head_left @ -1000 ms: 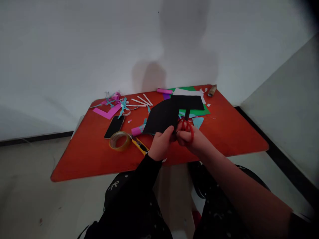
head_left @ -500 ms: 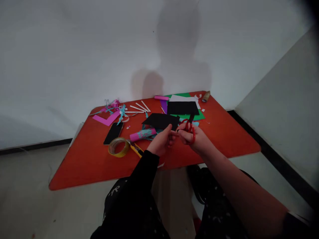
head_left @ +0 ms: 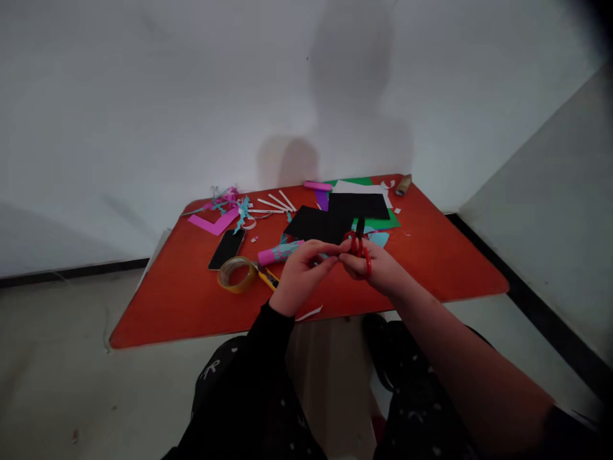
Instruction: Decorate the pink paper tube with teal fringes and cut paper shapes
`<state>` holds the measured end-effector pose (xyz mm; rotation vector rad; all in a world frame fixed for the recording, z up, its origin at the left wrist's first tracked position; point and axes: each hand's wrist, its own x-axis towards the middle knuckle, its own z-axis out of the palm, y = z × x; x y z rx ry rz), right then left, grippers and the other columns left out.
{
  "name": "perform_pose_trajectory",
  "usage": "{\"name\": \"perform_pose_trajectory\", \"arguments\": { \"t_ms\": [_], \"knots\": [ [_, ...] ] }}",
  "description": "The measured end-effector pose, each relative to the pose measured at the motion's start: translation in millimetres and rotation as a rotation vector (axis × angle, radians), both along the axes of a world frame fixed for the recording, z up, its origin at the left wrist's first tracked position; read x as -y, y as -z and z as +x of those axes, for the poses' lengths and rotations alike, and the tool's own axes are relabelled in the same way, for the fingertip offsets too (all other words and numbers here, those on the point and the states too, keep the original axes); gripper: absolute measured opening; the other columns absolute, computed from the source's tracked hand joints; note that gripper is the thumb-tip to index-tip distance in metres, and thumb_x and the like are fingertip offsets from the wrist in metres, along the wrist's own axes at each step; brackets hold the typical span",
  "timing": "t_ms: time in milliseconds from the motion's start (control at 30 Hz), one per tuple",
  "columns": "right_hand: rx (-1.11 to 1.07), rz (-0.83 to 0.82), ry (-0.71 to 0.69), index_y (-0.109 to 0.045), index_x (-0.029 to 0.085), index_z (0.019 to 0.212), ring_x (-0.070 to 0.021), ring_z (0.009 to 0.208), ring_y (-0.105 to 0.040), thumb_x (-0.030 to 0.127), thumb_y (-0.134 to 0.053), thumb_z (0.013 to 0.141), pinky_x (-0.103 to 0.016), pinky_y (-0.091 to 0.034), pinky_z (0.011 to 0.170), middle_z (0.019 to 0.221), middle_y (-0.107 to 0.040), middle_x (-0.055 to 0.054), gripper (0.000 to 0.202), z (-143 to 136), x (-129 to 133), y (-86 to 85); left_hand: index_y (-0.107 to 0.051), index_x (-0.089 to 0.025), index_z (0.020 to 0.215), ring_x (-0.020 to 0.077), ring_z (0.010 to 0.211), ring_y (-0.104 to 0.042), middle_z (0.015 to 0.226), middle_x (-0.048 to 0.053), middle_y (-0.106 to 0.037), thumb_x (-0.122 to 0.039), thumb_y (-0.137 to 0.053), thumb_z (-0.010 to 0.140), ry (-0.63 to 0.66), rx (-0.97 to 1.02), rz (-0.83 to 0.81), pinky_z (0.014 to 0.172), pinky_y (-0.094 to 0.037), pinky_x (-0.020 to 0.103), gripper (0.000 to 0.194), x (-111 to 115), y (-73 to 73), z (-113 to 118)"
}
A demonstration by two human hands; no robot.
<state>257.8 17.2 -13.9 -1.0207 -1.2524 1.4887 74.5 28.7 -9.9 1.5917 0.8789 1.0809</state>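
My right hand holds a pair of scissors by its red handles, dark blades pointing away from me. My left hand meets it in front of my body. The left thumb and fingers come together at the right fingertips, and whatever they pinch is too small or hidden to make out. Just beyond both hands is a sheet of black paper, its near part hidden behind them. A pink roll with light blue paper on it lies left of my left hand, partly covered by it.
On the orange table are a tape roll, a yellow utility knife and a phone. Further back lie white sticks, pink paper, another black sheet over white and green paper, and a cardboard tube.
My left hand has let the black paper lie on the table and turned toward the right fingertips. The scissors remain in my right hand. The view has shifted slightly.
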Motion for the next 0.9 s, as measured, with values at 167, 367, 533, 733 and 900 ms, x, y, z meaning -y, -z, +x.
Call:
{"name": "perform_pose_trajectory", "arguments": {
  "t_ms": [167,367,533,733,900],
  "knots": [
    [-0.02,0.008,-0.058,-0.058,0.02,0.087,-0.008,0.046,-0.038,0.04,-0.074,0.083,-0.024,-0.024,0.047,0.052,-0.049,0.009,0.026,-7,-2,4.8,-0.079,-0.021,0.095,0.0118,0.073,-0.055,0.088,0.003,-0.066,-0.026,-0.073,0.086,-0.031,-0.003,0.084,0.067,-0.042,0.025,0.012,-1,6.4,-10],
    [-0.024,-0.018,-0.038,-0.061,0.019,0.085,-0.0079,0.046,-0.038,0.045,-0.075,0.083,-0.024,-0.023,0.045,0.052,-0.047,0.008,0.03,-16,-5,4.7,-0.079,-0.022,0.093,0.0132,0.075,-0.055,0.087,0.003,-0.064,-0.028,-0.074,0.086,-0.113,-0.076,0.111,0.069,-0.043,0.025,0.01,4,-0.6,-20],
    [0.001,-0.044,-0.038,-0.062,0.018,0.085,-0.0072,0.044,-0.035,0.045,-0.077,0.081,-0.023,-0.022,0.045,0.049,-0.045,0.009,0.03,-22,-6,4.2,-0.08,-0.024,0.092,0.0189,0.086,-0.06,0.092,0.006,-0.068,-0.03,-0.074,0.086,-0.154,-0.173,0.188,0.074,-0.044,0.028,0.01,7,-5.2,-28],
    [0.005,-0.062,-0.055,-0.063,0.017,0.082,-0.0076,0.045,-0.036,0.041,-0.077,0.078,-0.023,-0.024,0.045,0.049,-0.045,0.008,0.028,-27,-6,0.3,-0.082,-0.026,0.093,0.0215,0.092,-0.062,0.095,0.008,-0.072,-0.029,-0.074,0.086,-0.151,-0.228,0.219,0.087,-0.045,0.031,0.01,10,-8.2,-33],
    [0.015,-0.076,-0.069,-0.064,0.017,0.081,-0.0072,0.044,-0.034,0.04,-0.077,0.076,-0.023,-0.023,0.044,0.05,-0.044,0.008,0.027,-28,-5,-3.5,-0.081,-0.025,0.098,0.02,0.09,-0.064,0.093,0.007,-0.072,-0.032,-0.068,0.092,-0.14,-0.327,0.348,0.091,-0.047,0.033,0.016,12,-9.2,-35]
  ]
}}
